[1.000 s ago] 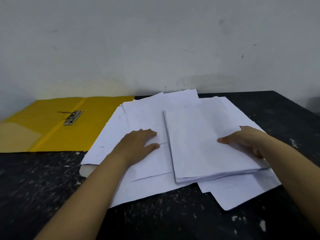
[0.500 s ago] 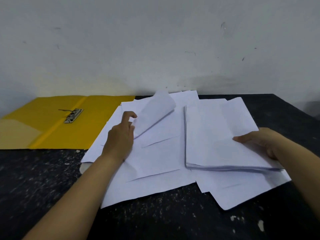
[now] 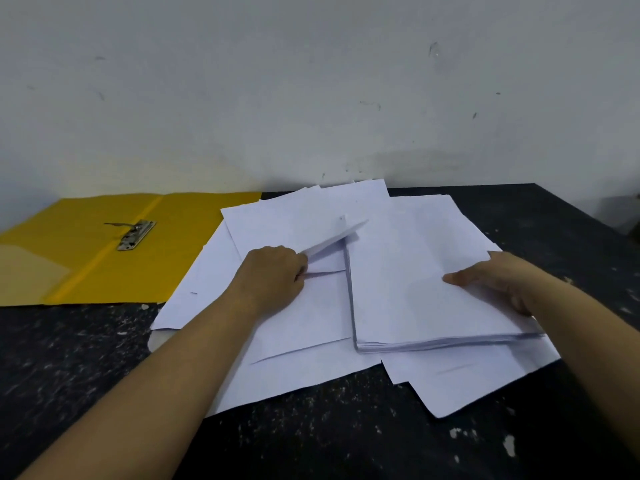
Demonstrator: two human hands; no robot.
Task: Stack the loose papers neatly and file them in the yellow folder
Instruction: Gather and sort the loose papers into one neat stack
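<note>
The left hand (image 3: 273,275) pinched a loose white paper sheet (image 3: 332,233) to add it beside the squared white paper stack (image 3: 415,271), which the right hand (image 3: 498,282) gripped steady.

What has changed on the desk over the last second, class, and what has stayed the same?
The left hand, which lay flat on the loose papers, has pinched one sheet and lifted it off them, swinging it towards the stack. The right hand has slid that stack a little to the right. The yellow folder lies open as before, and the right hand keeps its hold.
</note>
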